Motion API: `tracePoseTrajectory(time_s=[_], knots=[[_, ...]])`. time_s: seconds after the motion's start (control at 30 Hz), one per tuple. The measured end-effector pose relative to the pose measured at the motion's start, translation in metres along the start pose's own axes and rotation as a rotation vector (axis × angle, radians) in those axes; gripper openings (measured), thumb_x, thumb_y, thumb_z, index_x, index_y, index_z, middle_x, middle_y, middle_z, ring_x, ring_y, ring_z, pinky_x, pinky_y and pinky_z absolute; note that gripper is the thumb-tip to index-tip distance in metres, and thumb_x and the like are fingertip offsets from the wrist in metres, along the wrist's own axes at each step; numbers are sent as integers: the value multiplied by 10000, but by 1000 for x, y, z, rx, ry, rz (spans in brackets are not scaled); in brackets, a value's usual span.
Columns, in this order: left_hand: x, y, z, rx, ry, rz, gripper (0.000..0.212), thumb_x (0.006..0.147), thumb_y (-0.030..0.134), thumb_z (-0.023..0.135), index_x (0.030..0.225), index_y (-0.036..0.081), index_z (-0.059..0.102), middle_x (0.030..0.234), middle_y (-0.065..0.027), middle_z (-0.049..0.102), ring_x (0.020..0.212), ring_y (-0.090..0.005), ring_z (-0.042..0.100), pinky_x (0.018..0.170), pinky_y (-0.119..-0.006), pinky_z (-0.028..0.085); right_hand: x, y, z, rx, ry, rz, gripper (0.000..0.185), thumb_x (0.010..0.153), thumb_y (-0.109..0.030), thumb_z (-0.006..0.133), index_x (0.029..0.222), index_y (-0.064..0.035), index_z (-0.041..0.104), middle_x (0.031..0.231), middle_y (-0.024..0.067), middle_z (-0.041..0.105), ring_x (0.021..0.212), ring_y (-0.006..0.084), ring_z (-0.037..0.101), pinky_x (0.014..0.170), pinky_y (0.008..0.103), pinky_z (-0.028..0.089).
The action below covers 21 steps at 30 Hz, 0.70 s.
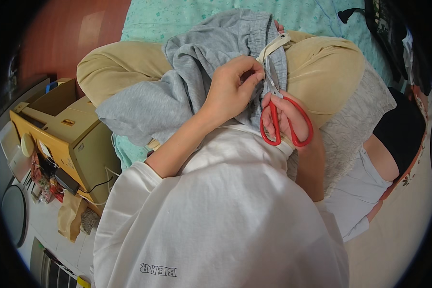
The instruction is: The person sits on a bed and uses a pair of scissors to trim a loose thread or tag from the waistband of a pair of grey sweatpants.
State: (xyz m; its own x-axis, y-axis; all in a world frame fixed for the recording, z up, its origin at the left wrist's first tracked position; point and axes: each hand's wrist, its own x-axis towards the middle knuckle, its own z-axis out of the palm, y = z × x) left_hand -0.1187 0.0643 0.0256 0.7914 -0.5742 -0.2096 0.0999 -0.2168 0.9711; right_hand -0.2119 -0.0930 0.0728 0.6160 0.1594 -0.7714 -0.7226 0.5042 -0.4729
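Note:
My right hand [289, 117] grips red-handled scissors [272, 84], fingers through the loops and blades pointing away from me. Beside the blades, my left hand [234, 86] pinches with thumb and forefinger at the near end of a cream fabric tape [275, 46]; the exact spot between the fingertips is hidden. The tape lies over the gathered elastic waistband [257, 34] of a grey sweat-fabric garment [147, 104]. That garment is bunched across my crossed legs, which are in beige trousers [327, 72].
I sit on a bed with a green patterned sheet [154, 18]. A wooden cabinet [97, 147] with an open box-like top stands at left, with a paper bag [71, 216] beside it. Another person [360, 187] lies close by on the right. A dark bag [381, 36] is at upper right.

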Motion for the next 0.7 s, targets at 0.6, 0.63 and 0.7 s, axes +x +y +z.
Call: tracePoseTrajectory(time_s=[0.6, 0.63, 0.7], knots=[[-2, -1, -2, -24, -44, 4, 60, 886, -37, 587, 941, -17, 597, 903, -37, 604, 848, -94, 576, 777, -235, 474, 10, -5, 3, -24, 51, -4, 278, 989, -277, 457, 905, -21, 524, 566, 5, 432, 421, 82, 375, 411, 229, 327], [-2, -2, -2, -21, -32, 8, 51, 887, -24, 594, 937, -15, 603, 887, -30, 608, 840, -89, 576, 770, -233, 472, 10, -5, 4, -25, 48, -4, 278, 989, -277, 457, 905, -21, 524, 566, 5, 432, 421, 82, 375, 411, 229, 327], [-2, 1, -5, -17, -19, 12, 44, 889, -11, 600, 932, -14, 608, 871, -23, 611, 832, -85, 575, 763, -230, 471, 9, -4, 4, -80, 54, -33, 286, 991, -290, 448, 915, -24, 520, 581, 6, 432, 436, 82, 382, 410, 233, 329]])
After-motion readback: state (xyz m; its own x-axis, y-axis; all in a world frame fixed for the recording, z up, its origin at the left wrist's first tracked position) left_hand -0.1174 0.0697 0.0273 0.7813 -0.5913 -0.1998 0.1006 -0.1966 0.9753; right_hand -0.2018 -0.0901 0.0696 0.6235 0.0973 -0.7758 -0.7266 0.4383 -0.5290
